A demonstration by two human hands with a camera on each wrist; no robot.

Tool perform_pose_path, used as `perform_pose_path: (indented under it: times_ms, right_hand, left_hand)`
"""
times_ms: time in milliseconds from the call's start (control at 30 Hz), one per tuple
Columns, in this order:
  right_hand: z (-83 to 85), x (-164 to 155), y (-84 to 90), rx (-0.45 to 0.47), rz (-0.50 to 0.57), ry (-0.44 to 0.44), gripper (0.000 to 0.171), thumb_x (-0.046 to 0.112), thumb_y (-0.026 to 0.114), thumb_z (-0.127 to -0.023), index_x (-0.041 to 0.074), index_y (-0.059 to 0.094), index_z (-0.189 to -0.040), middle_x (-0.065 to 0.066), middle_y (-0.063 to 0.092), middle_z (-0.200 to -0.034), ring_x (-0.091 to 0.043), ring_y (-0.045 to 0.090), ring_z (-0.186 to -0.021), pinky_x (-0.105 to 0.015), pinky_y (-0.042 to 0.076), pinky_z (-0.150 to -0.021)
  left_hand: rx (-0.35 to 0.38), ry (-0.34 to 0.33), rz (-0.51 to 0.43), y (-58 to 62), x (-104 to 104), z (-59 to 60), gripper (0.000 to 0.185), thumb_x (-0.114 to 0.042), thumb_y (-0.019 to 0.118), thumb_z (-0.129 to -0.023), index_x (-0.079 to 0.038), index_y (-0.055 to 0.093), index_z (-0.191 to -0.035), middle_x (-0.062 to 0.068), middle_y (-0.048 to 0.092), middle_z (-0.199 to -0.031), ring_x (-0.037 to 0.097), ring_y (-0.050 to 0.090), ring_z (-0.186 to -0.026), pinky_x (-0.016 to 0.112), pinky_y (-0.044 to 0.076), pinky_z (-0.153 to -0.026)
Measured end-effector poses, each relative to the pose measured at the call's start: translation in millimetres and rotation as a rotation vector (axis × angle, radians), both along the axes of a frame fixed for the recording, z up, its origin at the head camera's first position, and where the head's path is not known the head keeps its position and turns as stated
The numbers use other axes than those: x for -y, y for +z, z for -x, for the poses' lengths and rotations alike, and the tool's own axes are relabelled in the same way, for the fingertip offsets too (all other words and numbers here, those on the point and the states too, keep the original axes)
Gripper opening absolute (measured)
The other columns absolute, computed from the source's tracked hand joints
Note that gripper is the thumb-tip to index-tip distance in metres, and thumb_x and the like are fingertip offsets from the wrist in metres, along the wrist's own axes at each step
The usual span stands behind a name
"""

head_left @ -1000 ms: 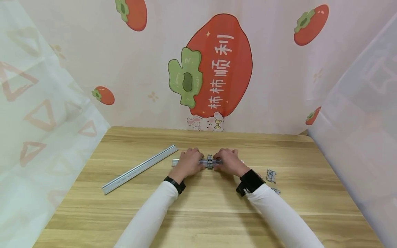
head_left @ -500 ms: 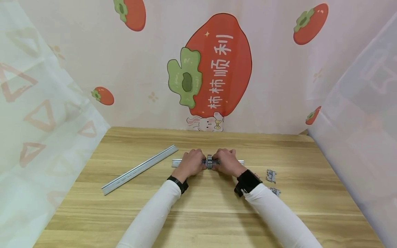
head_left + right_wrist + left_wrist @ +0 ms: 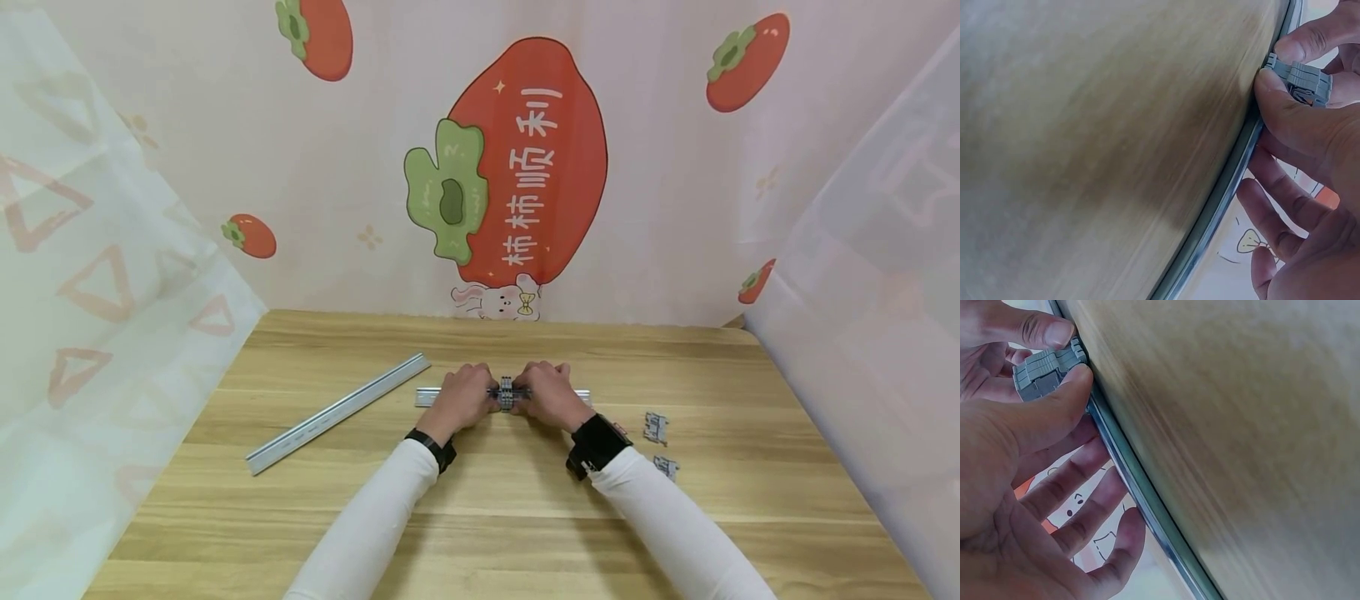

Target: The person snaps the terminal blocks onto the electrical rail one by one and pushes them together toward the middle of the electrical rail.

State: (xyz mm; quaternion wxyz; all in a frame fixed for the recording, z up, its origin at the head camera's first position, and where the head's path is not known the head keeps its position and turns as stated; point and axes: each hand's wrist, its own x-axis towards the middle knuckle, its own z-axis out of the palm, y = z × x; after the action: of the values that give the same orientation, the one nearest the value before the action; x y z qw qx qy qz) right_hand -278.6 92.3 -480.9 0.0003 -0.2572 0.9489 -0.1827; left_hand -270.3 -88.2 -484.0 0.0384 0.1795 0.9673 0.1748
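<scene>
Makeshift recording booth: wooden counter (image 3: 495, 500) boxed in by persimmon-print cloth (image 3: 525, 158), sheer curtains (image 3: 90, 275) at both sides.

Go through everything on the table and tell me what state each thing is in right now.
Short rail: flat on the table, under both hands.
Grey clip blocks: packed together on the short rail, pressed from both sides.
Left hand: thumb against the blocks.
Right hand: thumb against the blocks.
Long rail: lying loose, untouched.
Two spare clips: loose on the table.
</scene>
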Motion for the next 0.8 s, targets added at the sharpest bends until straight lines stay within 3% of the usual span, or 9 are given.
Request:
perform_pose_path:
  times_ms: [300,533,800]
  right_hand:
    - [-1.1,-0.1,-1.2,-0.02,0.006,0.001,0.028,0.022,0.091,-0.076,0.015,0.081,-0.101,0.001,0.068,-0.093,-0.023,0.058,-0.09,-0.049,0.029,-0.084]
    - [-1.9,3.1,3.2,-0.031,0.005,-0.02,0.021,0.023,0.094,-0.073,0.018,0.082,-0.09,0.002,0.069,-0.088,-0.021,0.056,-0.082,-0.05,0.028,-0.082]
    - [-3.9,1.4,12.4,0.047,-0.032,-0.009,0.037,0.027,0.094,-0.072,0.013,0.08,-0.103,-0.001,0.071,-0.097,-0.024,0.056,-0.087,-0.049,0.025,-0.08]
  left_hand:
    - [0.0,0.003,0.014,0.6,-1.0,-1.0,0.026,-0.024,0.081,-0.088,-0.01,0.079,-0.11,0.002,0.064,-0.103,0.023,0.057,-0.094,0.048,0.048,-0.08]
    - [-0.018,-0.008,0.051,5.4,-2.2,-2.8,0.016,-0.024,0.081,-0.089,-0.011,0.08,-0.099,0.001,0.061,-0.095,0.021,0.056,-0.087,0.046,0.049,-0.075]
    - [0.01,-0.039,0.084,8.9,-0.4,-4.6,0.022,-0.025,0.079,-0.09,-0.009,0.076,-0.106,0.002,0.059,-0.095,0.023,0.056,-0.09,0.047,0.05,-0.078]
